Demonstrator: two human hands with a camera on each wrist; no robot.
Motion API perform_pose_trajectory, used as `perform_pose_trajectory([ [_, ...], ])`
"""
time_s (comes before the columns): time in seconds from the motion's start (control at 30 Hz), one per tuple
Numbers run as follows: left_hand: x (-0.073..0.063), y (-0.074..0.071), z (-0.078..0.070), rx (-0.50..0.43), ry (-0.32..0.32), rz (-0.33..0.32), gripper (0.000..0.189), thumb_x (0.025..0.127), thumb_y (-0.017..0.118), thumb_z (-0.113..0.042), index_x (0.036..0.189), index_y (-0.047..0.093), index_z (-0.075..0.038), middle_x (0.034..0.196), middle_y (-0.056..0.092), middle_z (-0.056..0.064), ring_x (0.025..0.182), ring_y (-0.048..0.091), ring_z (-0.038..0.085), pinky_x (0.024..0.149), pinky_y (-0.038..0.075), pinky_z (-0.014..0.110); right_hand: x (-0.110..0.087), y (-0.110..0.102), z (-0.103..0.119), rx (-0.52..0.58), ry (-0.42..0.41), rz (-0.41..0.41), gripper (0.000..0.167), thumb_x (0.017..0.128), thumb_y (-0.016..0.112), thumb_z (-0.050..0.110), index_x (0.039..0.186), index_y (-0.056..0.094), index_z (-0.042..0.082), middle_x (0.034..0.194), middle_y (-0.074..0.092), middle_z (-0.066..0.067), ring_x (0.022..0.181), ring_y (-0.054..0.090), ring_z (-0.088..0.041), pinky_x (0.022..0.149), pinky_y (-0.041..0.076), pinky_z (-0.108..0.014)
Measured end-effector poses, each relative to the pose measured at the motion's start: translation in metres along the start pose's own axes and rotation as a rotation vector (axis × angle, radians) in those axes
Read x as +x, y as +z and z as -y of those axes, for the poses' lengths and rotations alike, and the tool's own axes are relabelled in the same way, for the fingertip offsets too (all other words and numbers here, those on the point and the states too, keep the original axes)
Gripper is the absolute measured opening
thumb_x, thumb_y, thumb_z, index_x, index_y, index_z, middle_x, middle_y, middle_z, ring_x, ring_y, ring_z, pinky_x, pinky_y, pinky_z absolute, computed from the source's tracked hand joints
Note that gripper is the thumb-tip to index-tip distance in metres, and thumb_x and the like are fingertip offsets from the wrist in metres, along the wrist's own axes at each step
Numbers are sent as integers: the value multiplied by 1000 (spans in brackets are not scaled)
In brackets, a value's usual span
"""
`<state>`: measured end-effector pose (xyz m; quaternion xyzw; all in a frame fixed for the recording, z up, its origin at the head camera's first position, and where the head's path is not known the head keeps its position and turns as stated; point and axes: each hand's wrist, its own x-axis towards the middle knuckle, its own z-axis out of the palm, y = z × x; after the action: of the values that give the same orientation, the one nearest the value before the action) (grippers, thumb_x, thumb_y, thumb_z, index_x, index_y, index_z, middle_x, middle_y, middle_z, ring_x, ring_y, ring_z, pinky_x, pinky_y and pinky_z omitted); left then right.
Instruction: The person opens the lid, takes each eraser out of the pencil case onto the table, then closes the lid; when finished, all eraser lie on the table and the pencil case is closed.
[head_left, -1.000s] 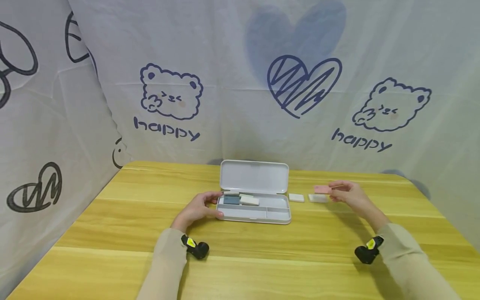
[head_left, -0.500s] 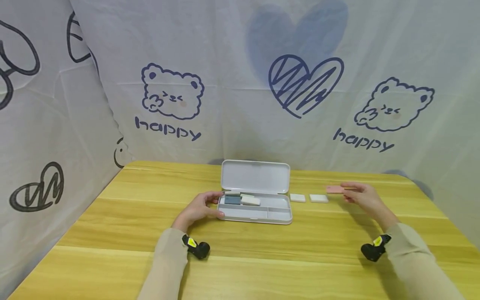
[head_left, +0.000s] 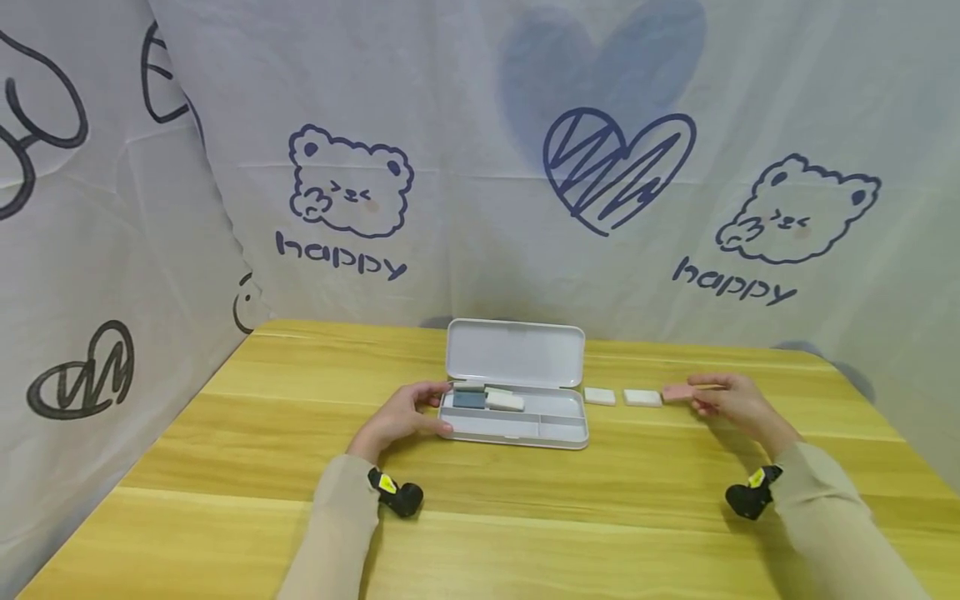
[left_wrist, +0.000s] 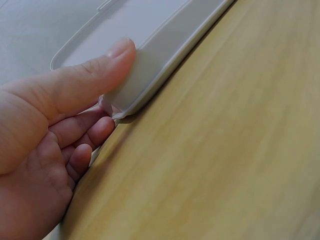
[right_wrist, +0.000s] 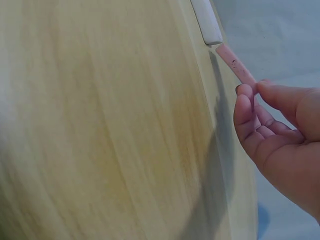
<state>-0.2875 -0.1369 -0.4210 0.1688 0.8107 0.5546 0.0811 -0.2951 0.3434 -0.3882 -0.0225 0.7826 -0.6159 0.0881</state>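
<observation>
A white pencil case (head_left: pixel 487 427) lies with its lid raised on the table. Its rear compartment holds a blue eraser (head_left: pixel 469 400) and a white eraser (head_left: pixel 506 402), with more pale ones behind. My left hand (head_left: pixel 401 414) grips the case's left end, and in the left wrist view the thumb lies over the front wall. Between right thumb and fingers, my right hand (head_left: pixel 738 404) pinches a pink eraser (right_wrist: pixel 236 64) by one end. Its free end is beside a white eraser (head_left: pixel 642 397); another white eraser (head_left: pixel 599 396) lies between that one and the case.
The wooden table (head_left: pixel 525 525) ends at the back against a white cloth (head_left: pixel 480 250) printed with bears and hearts. Black wrist cameras sit on both cuffs.
My right hand has carried the pink eraser from above the outer white eraser rightward, then down beside it. The left hand stays on the pencil case.
</observation>
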Motion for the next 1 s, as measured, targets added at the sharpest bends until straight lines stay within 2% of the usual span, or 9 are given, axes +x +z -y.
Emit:
perform_pose_trajectory([
  [0.27, 0, 0, -2, -1, 11, 8, 65, 66, 77, -6, 124, 48, 5, 110, 53, 15, 100, 46, 27, 88, 36, 39, 0, 1, 0, -130, 24, -5, 40, 87, 45, -8, 118, 30, -28, 74, 60, -4, 61, 56, -9, 57, 49, -24],
  [0.4, -6, 0, -13, -13, 21, 13, 63, 67, 75, -1, 123, 47, 9, 109, 53, 19, 100, 45, 32, 88, 35, 43, 0, 3, 0, -210, 16, -16, 41, 87, 48, -5, 119, 34, -26, 79, 62, -4, 63, 56, -9, 58, 49, -25],
  [0.53, -13, 1, -27, -13, 17, 18, 61, 68, 73, 3, 122, 45, 12, 109, 51, 23, 100, 44, 35, 88, 34, 46, -1, 5, -1, -281, 0, -16, 42, 88, 49, -3, 119, 34, -26, 89, 62, -12, 66, 56, -7, 59, 48, -25],
  [0.67, -15, 2, -33, -3, 5, 16, 61, 68, 72, 3, 123, 45, 12, 109, 51, 23, 101, 44, 35, 89, 34, 44, -3, 6, -1, -334, -18, -18, 40, 87, 48, -4, 117, 36, -27, 95, 61, -20, 67, 55, -8, 61, 48, -26],
  [1.0, -15, 1, -31, -12, 18, 20, 62, 68, 73, 2, 123, 45, 12, 110, 51, 22, 101, 44, 35, 89, 34, 45, -4, 10, 0, -351, 11, -71, 41, 87, 52, 1, 117, 40, -24, 96, 59, -24, 67, 54, -13, 60, 48, -28],
])
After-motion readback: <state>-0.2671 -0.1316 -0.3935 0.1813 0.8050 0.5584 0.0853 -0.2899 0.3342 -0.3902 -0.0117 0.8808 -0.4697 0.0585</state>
